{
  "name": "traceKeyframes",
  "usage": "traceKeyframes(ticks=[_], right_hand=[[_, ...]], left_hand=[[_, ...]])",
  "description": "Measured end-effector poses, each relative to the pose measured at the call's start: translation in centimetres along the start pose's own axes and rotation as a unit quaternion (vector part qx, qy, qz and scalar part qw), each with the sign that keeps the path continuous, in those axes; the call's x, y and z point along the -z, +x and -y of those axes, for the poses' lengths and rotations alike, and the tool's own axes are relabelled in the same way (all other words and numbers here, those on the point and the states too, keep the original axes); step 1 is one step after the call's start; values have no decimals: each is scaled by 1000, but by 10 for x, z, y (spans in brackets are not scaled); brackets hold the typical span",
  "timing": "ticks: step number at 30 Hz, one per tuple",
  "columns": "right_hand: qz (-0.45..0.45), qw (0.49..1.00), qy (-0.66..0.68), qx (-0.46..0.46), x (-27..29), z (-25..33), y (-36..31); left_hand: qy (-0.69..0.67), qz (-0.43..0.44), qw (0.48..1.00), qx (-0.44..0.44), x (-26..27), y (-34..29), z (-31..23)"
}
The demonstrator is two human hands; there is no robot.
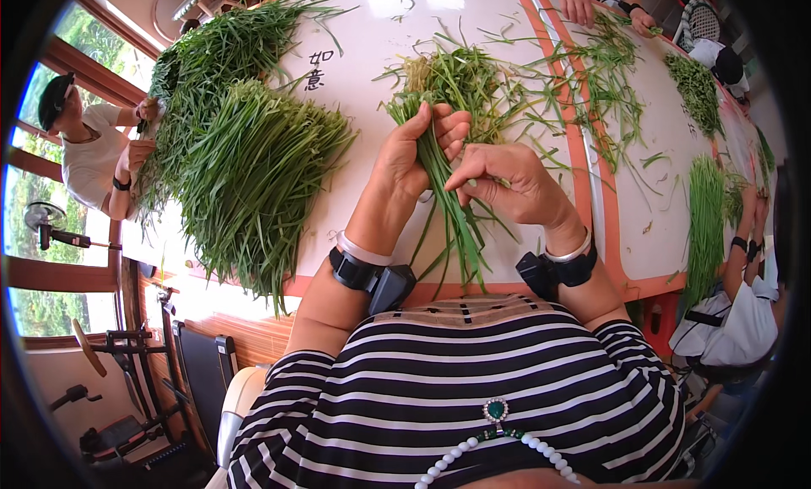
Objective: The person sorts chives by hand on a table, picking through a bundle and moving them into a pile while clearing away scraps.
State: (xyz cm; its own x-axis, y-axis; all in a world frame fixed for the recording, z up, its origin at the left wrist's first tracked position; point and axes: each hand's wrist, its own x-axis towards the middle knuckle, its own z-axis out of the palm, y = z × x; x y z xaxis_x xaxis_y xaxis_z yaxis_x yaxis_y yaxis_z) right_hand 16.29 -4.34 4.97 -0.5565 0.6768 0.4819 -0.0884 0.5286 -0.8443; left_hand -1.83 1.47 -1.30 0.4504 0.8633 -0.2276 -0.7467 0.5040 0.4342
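A bunch of long green chives (438,172) rests in my left hand (410,151), whose fingers curl round it. The cut ends point away from me and the leaf tips hang toward the table's near edge. My right hand (514,183) is at the right side of the bunch, its thumb and forefinger pinched together against the leaves. What lies between those fingertips is too small to make out. Just beyond my hands lies a loose heap of chive trimmings (460,75), some yellowed.
A large pile of chives (253,168) covers the left of the white table (372,33). Loose leaves (608,92) scatter to the right, across an orange-edged seam. Another chive bundle (705,219) lies far right. Co-workers sit at the left (93,143), far right and far side.
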Motion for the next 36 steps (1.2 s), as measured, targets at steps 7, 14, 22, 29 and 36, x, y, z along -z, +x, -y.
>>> traceKeyframes(ticks=[7, 14, 22, 29, 36], right_hand=[[59, 996, -47, -40, 2, -8, 0], [18, 998, -62, 2, 4, -12, 1], [56, 997, -19, -48, 6, -20, -4], [-29, 992, 97, -76, 21, -1, -13], [-295, 924, -177, -168, 113, 19, -30]], left_hand=[[-12, 79, 997, -20, 13, 1, -14], [18, 112, 993, -41, 5, -3, -13], [-65, 159, 985, -24, 6, -1, -18], [-150, 176, 973, -21, 13, 6, -25], [-129, 166, 977, -35, 20, 8, -24]])
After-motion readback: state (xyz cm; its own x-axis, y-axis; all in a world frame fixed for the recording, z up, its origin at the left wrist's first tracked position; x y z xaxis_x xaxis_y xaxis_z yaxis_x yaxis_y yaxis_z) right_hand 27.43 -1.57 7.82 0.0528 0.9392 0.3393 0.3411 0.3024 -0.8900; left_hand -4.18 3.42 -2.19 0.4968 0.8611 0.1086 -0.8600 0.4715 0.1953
